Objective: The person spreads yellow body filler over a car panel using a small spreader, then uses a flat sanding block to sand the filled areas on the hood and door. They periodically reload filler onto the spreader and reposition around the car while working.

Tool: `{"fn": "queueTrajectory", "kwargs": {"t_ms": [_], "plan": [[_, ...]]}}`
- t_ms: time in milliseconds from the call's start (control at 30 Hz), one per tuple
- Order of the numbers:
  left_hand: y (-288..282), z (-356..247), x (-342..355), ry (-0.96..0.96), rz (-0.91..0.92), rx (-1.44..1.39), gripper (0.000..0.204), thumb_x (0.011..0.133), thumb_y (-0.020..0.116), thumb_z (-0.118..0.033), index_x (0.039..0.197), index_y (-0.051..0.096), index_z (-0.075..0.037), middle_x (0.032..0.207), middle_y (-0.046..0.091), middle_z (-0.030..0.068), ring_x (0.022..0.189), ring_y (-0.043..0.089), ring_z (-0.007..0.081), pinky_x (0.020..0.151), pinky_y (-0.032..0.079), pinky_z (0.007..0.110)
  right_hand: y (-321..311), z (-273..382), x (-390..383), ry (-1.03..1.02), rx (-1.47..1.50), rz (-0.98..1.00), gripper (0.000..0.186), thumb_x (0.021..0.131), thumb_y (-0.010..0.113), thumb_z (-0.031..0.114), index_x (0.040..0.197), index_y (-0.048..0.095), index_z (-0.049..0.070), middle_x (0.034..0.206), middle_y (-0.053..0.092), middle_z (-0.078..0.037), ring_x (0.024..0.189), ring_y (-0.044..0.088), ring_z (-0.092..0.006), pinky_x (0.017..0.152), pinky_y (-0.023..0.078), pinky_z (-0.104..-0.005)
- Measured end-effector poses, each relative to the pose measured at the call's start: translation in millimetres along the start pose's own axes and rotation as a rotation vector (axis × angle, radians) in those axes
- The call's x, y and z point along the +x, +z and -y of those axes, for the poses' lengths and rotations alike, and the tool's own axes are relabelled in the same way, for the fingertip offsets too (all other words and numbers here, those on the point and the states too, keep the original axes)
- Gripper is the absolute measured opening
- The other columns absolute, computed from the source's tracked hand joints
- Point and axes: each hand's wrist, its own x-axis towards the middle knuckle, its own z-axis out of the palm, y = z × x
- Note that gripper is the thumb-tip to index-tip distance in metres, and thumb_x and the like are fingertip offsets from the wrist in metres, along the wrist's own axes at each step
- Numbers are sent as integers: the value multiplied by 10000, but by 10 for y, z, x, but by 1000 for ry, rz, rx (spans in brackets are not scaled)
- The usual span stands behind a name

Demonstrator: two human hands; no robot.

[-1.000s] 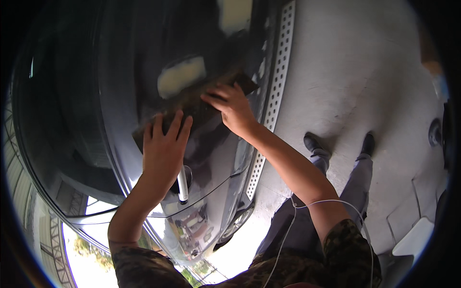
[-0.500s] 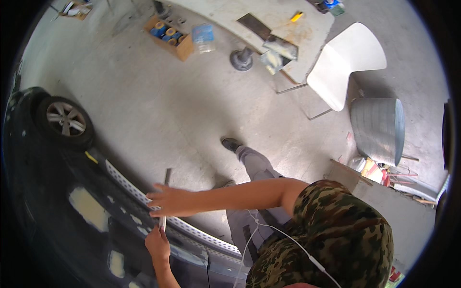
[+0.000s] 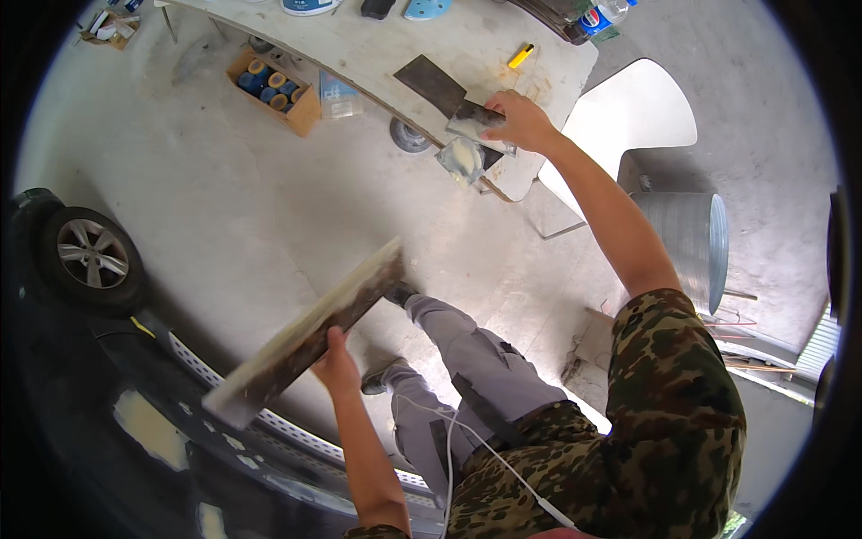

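My left hand (image 3: 338, 364) grips a long, flat board (image 3: 301, 341), thumb over its edge. The board is brown-grey with pale smears and is held slantwise between the dark car (image 3: 81, 395) and my legs. My right arm stretches to the table; my right hand (image 3: 521, 123) has its thumb and fingers on a flat grey plate (image 3: 469, 126) smeared with pale paste. Beside that plate lie a dark rectangular plate (image 3: 431, 83) and a small square sheet (image 3: 464, 160) with cream paste on it. Pale filler patches (image 3: 151, 429) mark the car's side.
The pale table (image 3: 359, 40) runs along the far side, with a yellow utility knife (image 3: 521, 56) and a plastic bottle (image 3: 603, 18) on it. A white chair (image 3: 628, 117) stands at its right. A cardboard box (image 3: 305, 112) of cans sits on the floor.
My right hand has left the car's side and reached the table plates. My left hand has lifted the board away from the car and turned its broad side into view.
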Motion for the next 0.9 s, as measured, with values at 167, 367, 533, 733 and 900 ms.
{"fn": "queueTrajectory", "kwargs": {"t_ms": [167,367,533,733,900], "plan": [[661,528,187,-204,148,-60,638,923,733,-115,1460,390,-82,1391,517,105,1208,582,255,944,581,451,-39,-126,174,1,6,147,608,685,853,367,1175,617,97,1139,652,-108,1076,620,-295,921,491,-388],[1015,815,313,-255,251,-151,517,936,708,-87,1391,463,-83,1320,564,86,1160,613,236,907,603,432,-114,-132,173,46,151,186,672,666,878,346,1184,586,35,1122,641,-150,1071,612,-292,926,475,-367],[1054,845,339,-269,274,-215,450,948,683,-63,1356,495,-80,1295,580,81,1146,624,231,892,611,423,-156,-121,71,97,120,141,700,689,883,309,1218,542,3,1202,619,-187,1147,590,-302,976,454,-365],[1006,859,413,-295,306,-202,437,947,675,-44,1348,506,-77,1265,607,80,1111,648,231,872,619,417,-173,-218,-33,145,340,81,582,791,816,260,1234,549,-8,1218,630,-167,1135,593,-270,968,459,-349],[949,816,384,-267,300,-219,417,946,674,-43,1332,521,-70,1254,614,77,1102,654,228,863,622,413,-264,-343,-104,122,567,209,307,948,667,204,1139,610,-30,959,666,-18,884,579,-83,802,470,-255]]}}
